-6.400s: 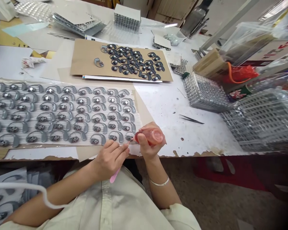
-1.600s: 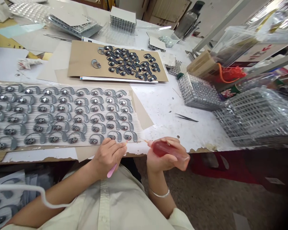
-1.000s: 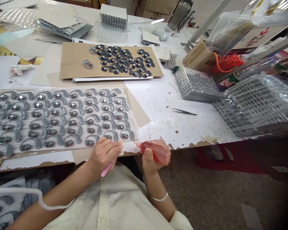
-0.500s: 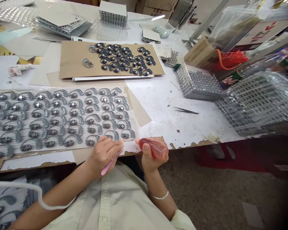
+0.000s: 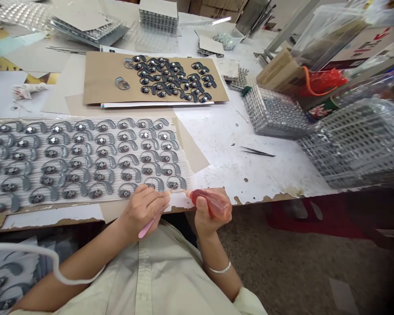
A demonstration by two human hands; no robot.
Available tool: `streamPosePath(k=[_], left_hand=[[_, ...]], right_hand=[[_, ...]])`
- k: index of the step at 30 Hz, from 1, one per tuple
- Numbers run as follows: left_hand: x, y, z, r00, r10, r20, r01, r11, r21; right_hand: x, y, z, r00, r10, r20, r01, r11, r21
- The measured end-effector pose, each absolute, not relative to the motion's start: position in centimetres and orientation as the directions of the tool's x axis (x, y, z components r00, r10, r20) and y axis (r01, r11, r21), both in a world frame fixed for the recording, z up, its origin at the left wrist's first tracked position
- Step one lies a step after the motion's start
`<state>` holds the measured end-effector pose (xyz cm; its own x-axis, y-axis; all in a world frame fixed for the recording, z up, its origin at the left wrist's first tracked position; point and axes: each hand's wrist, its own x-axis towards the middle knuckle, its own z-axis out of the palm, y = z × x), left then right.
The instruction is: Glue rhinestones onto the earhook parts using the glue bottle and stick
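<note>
My left hand (image 5: 146, 209) is closed around a slim pink tool (image 5: 147, 227), whose handle end sticks out below the palm; its exact kind is hidden by the fingers. In my right hand (image 5: 204, 221) is a squeeze bottle (image 5: 216, 204) of red liquid, tilted so its thin nozzle points left toward my left fingertips. Just beyond the two tips lies a grey ear-hook earphone part (image 5: 176, 183), at the near right corner of a ribbed white sheet (image 5: 113, 197). Rows of similar grey parts cover that sheet.
Behind the sheet, a brown cardboard (image 5: 100, 83) carries many dark ear-hook parts (image 5: 164, 76). Black tweezers (image 5: 258, 152) lie on the white table to the right. Stacked clear trays (image 5: 276, 111) and a wrapped bundle (image 5: 357, 144) stand farther right. A white cable (image 5: 55, 262) crosses my left arm.
The view has shifted slightly, so the table things appear a little to the right. Both hands keep nearly the same pose and grip.
</note>
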<state>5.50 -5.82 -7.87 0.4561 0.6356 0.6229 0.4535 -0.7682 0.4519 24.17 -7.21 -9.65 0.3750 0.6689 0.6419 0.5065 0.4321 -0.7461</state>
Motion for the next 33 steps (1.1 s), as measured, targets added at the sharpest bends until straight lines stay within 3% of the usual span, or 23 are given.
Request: streamPosePath(k=[16,33], left_hand=[[5.26,-5.67,-8.07,0.413,0.682,0.603,0.389,-0.731,0.561],[5.20,-5.71,-7.99,0.415,0.701,0.580,0.386,-0.713,0.586]], right_hand=[[24.16,-6.66,-8.85,0.399,0.732,0.552,0.404,0.401,-0.823],[24.50,-7.23,-9.68,0.382,0.787,0.484,0.378,0.345,-0.859]])
